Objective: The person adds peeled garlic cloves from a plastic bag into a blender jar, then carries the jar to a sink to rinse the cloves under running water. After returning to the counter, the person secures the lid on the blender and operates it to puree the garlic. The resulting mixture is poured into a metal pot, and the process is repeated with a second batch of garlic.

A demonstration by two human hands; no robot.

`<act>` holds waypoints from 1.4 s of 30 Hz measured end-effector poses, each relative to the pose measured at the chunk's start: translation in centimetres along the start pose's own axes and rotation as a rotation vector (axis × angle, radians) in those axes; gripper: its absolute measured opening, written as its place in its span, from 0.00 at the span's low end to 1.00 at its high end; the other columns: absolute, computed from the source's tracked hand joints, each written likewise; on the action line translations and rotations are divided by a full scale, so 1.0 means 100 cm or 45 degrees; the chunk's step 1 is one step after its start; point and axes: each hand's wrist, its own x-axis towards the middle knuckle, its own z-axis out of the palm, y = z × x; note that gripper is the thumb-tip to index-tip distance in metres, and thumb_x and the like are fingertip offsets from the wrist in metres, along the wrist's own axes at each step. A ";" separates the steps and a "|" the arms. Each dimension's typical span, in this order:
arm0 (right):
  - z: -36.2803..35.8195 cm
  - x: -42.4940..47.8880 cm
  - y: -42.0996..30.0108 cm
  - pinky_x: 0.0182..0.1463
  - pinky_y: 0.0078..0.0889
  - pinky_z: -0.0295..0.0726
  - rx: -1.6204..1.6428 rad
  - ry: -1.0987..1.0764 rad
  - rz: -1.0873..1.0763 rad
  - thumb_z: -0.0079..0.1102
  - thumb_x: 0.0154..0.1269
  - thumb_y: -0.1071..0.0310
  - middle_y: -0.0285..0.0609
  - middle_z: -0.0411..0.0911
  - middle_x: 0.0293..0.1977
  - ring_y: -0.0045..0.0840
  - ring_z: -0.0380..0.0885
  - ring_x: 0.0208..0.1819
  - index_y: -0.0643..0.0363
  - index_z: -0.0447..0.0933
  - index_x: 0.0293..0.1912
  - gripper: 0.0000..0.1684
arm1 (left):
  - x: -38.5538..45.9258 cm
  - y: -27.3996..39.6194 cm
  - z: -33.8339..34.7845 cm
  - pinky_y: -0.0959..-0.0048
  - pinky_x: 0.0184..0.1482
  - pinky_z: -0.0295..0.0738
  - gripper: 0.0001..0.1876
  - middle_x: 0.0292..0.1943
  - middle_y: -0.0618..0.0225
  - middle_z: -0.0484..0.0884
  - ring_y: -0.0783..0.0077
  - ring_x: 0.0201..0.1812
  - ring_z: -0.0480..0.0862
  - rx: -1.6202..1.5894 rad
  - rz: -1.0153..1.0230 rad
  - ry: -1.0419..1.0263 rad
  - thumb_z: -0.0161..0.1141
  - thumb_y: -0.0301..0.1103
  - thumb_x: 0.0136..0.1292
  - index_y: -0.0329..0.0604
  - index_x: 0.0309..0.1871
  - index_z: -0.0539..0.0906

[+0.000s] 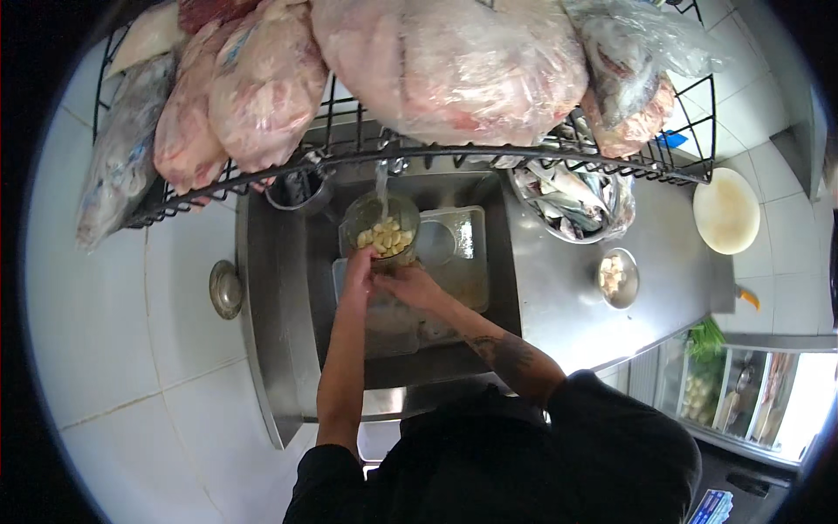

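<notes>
Over a stainless steel sink (419,373) my left hand (363,265) grips the near rim of a clear, rounded container (355,211), its thumb just inside the edge. Pale peeled pieces, resembling garlic cloves (387,237), lie in that container, and water (382,180) runs down into it from the tap (395,160). My right hand (411,286) is close beside the left, below the rim; its fingers are partly hidden, and what they hold is unclear. Translucent plastic containers (474,262) lie in the sink beneath.
A black wire rack (366,156) with wrapped frozen meat (458,78) overhangs the sink's far side. On the steel counter (556,288) at right are a bowl of fish (569,200) and a small metal bowl (628,288) with pale pieces. A yellow-handled knife (748,298) is farther right.
</notes>
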 end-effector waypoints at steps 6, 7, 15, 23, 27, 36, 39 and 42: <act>-0.051 0.035 -0.062 0.36 0.34 0.77 -0.170 0.357 -0.580 0.60 0.57 0.65 0.42 0.79 0.27 0.23 0.79 0.32 0.66 0.79 0.33 0.12 | 0.022 -0.015 -0.019 0.57 0.36 0.84 0.14 0.39 0.56 0.79 0.57 0.34 0.82 -0.149 0.216 -0.377 0.48 0.31 0.60 0.32 0.46 0.72; -0.056 0.052 -0.054 0.36 0.32 0.77 -0.093 0.278 -0.525 0.59 0.58 0.67 0.41 0.79 0.27 0.23 0.79 0.31 0.66 0.79 0.32 0.10 | 0.022 -0.018 -0.013 0.58 0.34 0.83 0.15 0.39 0.55 0.79 0.57 0.33 0.82 -0.109 0.182 -0.295 0.48 0.32 0.60 0.32 0.47 0.72; -0.033 0.131 -0.035 0.27 0.26 0.77 0.858 -0.075 -0.142 0.53 0.60 0.75 0.41 0.80 0.24 0.24 0.78 0.24 0.64 0.79 0.27 0.08 | 0.018 0.000 -0.023 0.55 0.38 0.82 0.21 0.48 0.53 0.75 0.52 0.44 0.81 -0.254 -0.113 -1.076 0.42 0.26 0.59 0.29 0.56 0.65; -0.051 0.133 -0.039 0.26 0.29 0.76 0.947 0.064 0.008 0.56 0.56 0.70 0.41 0.81 0.24 0.26 0.79 0.24 0.64 0.81 0.29 0.08 | 0.022 -0.001 -0.010 0.56 0.30 0.73 0.19 0.41 0.56 0.76 0.52 0.32 0.77 -0.100 0.123 -0.314 0.49 0.37 0.61 0.30 0.49 0.72; -0.065 0.119 -0.001 0.31 0.32 0.77 0.397 0.431 -0.290 0.55 0.57 0.65 0.42 0.82 0.26 0.26 0.80 0.26 0.63 0.82 0.32 0.12 | -0.009 0.032 0.030 0.55 0.36 0.85 0.19 0.49 0.53 0.76 0.53 0.47 0.81 -0.063 -0.031 -0.390 0.49 0.29 0.58 0.33 0.53 0.71; -0.096 -0.063 0.086 0.36 0.24 0.74 0.223 0.294 0.239 0.56 0.62 0.64 0.35 0.79 0.26 0.17 0.76 0.30 0.63 0.81 0.35 0.12 | 0.020 0.033 0.033 0.51 0.31 0.84 0.18 0.41 0.51 0.77 0.49 0.35 0.81 0.022 -0.069 -0.081 0.48 0.29 0.56 0.31 0.50 0.71; -0.097 -0.098 0.117 0.36 0.28 0.76 0.201 0.295 0.378 0.58 0.61 0.62 0.42 0.80 0.27 0.22 0.79 0.30 0.63 0.82 0.38 0.14 | 0.008 0.035 0.043 0.50 0.33 0.81 0.23 0.45 0.42 0.75 0.46 0.31 0.80 0.083 -0.142 -0.049 0.46 0.32 0.59 0.25 0.55 0.67; -0.098 -0.120 0.142 0.36 0.29 0.78 0.409 0.270 0.449 0.57 0.63 0.61 0.42 0.82 0.29 0.23 0.79 0.31 0.65 0.82 0.41 0.16 | 0.004 0.034 0.030 0.51 0.30 0.84 0.17 0.42 0.48 0.76 0.48 0.31 0.81 0.147 -0.022 -0.376 0.46 0.29 0.58 0.29 0.49 0.70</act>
